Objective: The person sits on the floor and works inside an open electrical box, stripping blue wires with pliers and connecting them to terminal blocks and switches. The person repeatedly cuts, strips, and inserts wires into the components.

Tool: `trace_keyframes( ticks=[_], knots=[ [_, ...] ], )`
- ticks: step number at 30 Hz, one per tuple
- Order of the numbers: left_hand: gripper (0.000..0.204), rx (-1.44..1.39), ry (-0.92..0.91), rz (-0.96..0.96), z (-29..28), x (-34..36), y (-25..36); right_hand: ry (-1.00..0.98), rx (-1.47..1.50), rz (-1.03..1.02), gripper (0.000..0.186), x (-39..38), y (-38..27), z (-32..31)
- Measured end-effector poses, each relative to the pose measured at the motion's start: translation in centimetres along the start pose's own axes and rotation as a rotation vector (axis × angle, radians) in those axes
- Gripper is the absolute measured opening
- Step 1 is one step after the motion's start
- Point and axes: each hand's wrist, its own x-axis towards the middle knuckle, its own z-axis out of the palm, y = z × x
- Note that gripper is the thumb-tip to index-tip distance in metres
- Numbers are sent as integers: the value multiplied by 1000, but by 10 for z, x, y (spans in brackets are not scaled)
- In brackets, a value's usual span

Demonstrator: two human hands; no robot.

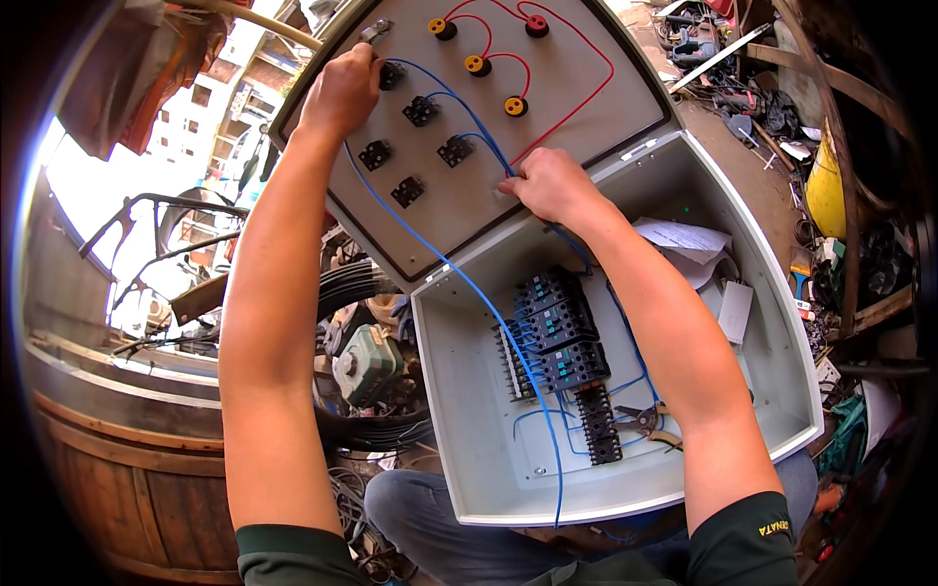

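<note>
Blue wires (499,156) pinched by right hand (557,186), fingers closed on them near hinge edge of open lid (532,70). Left hand (342,93) placed at lid's far left, beside metal fitting (376,30); fingers curled, cannot be told whether anything is gripped. Wires routed up to black contact blocks (422,110). Long blue wire (449,264) draped down across grey box (451,391), past black contactors (562,327). Pliers (640,420) with tan handles seen inside box.

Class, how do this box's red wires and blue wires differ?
The red wires join round parts; the blue wires run to black blocks. The red wires loop widely over the lid; several blue wires gather into a bundle at the right hand. The red wires show only on the lid, the blue wires inside the box too. Both are thin.
</note>
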Motion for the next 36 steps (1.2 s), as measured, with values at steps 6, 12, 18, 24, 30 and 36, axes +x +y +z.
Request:
trace_keyframes(
  ticks=[6,12,18,24,30,36],
  knots=[
    [17,-36,13,-7,-3,2,-1,18,1,-10,19,1,1,-1],
    [16,-26,-5,-23,0,0,-2,19,-14,-6,20,1,1,0],
    [16,-26,-48,-7,-2,1,-8,5,23,-10,21,0,1,-2],
    [16,31,16,42,-4,3,-8,42,14,-40,25,1,3,2],
    [31,131,127,-247,5,-7,18,96,8,-68,38,4,7,7],
    [34,52,256,-391,23,-27,36,128,-5,-80,39,4,8,10]
  ],
)
